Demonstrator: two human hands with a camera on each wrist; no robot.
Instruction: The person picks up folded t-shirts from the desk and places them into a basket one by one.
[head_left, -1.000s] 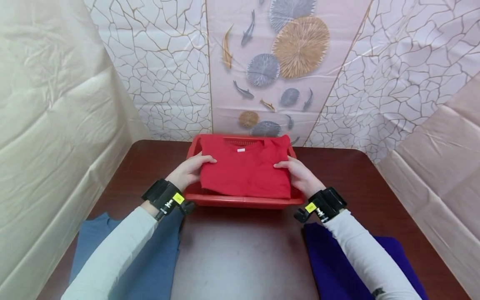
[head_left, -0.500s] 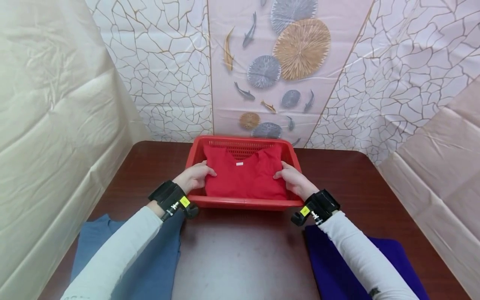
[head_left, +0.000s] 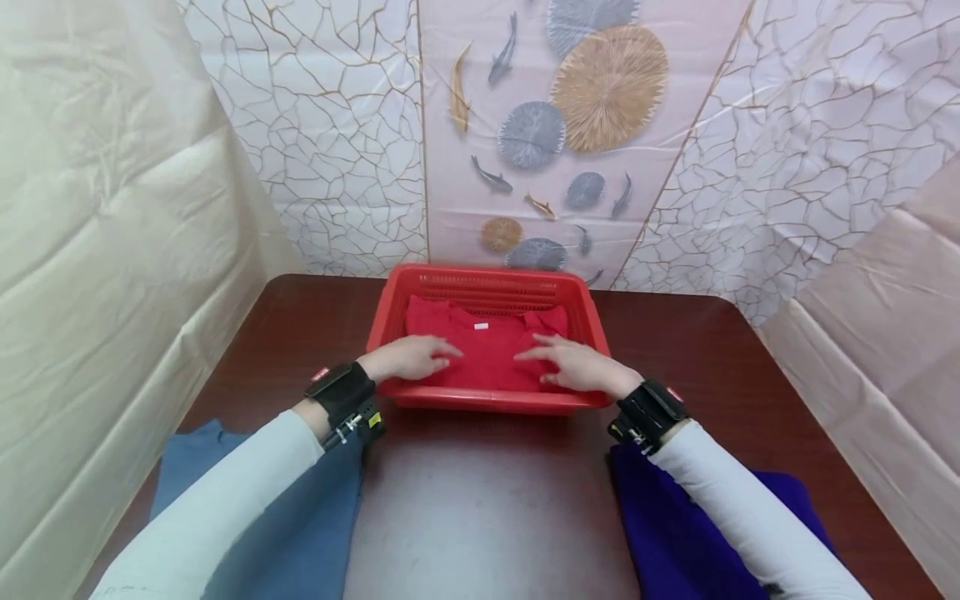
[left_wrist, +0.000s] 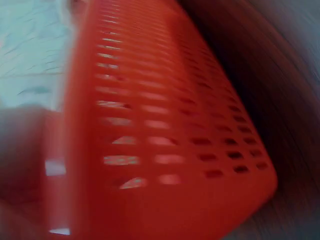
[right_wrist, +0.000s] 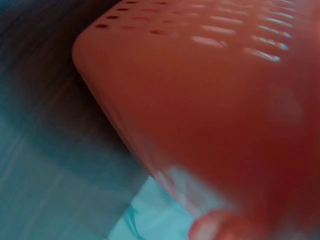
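A folded red shirt (head_left: 489, 357) with a white neck label lies inside the red plastic basket (head_left: 491, 402) at the back of the table. My left hand (head_left: 415, 357) is over the shirt's left part, fingers loosely extended. From the other side my right hand (head_left: 576, 365) reaches over the shirt with its fingers spread. Neither hand grips anything; whether the fingertips touch the cloth cannot be told. Both wrist views are filled mostly by the slotted basket wall (left_wrist: 150, 205), blurred on the left, and the basket's outer corner (right_wrist: 165, 90) on the right.
Blue-grey folded clothing (head_left: 300, 517) lies under the left forearm. Dark purple-blue folded clothing (head_left: 667, 525) is on the right. The brown table (head_left: 675, 333) meets a patterned wall covering (head_left: 345, 167) behind the basket, with cream cloth (head_left: 112, 250) at the left.
The red shirt has gone down into the basket. Both hands have let go of its sides and moved inward over it, fingers extended.
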